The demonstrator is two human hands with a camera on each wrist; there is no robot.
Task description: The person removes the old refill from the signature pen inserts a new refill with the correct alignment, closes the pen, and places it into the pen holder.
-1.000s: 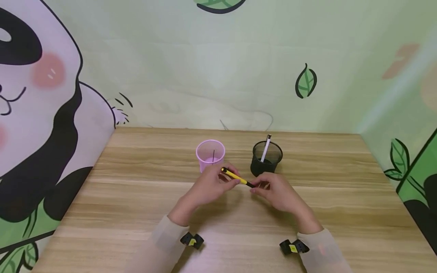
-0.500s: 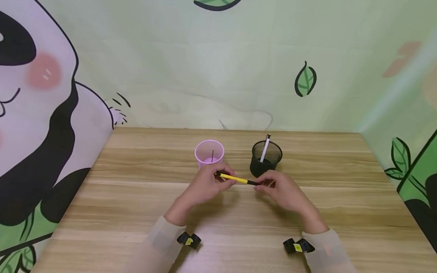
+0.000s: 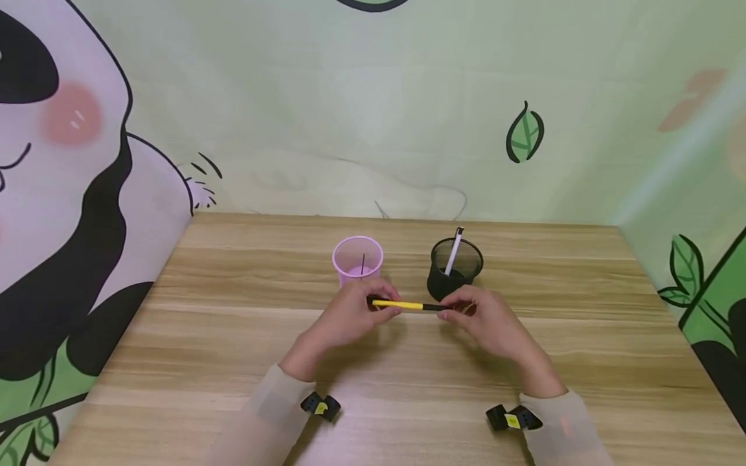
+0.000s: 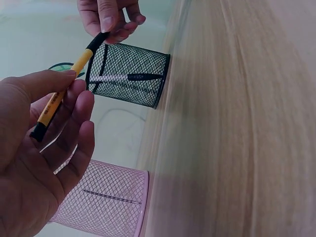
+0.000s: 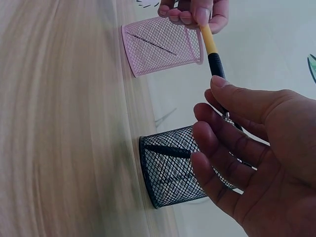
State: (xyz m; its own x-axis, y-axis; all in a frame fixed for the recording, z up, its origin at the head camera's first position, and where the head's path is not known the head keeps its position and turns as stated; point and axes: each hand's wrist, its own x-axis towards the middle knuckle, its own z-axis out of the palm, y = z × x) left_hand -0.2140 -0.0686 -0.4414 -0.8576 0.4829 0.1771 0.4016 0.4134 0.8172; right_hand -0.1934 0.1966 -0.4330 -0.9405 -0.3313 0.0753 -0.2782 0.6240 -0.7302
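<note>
A yellow pen (image 3: pixel 408 305) with black ends is held level above the table between both hands. My left hand (image 3: pixel 346 316) pinches its yellow barrel between thumb and fingers. At the other end my right hand (image 3: pixel 492 323) pinches the black grip section, hiding the tip in the head view. Behind the left hand stands a pink mesh pen cup (image 4: pixel 118 173) holding a thin dark stick (image 4: pixel 111 196). Just behind the right hand is a black mesh pen cup (image 3: pixel 437 285), where a white pen with a black end (image 3: pixel 452 256) leans.
Both cups stand on a wood-grain table (image 3: pixel 396 401). A pale green printed cloth (image 3: pixel 350 110) with a panda and leaves rises behind the table. Black wrist devices (image 3: pixel 320 406) sit at the sleeve cuffs.
The pen has turned from a slant to nearly level. My hands have drifted a little apart, the right one moving rightward. The cups stay in place.
</note>
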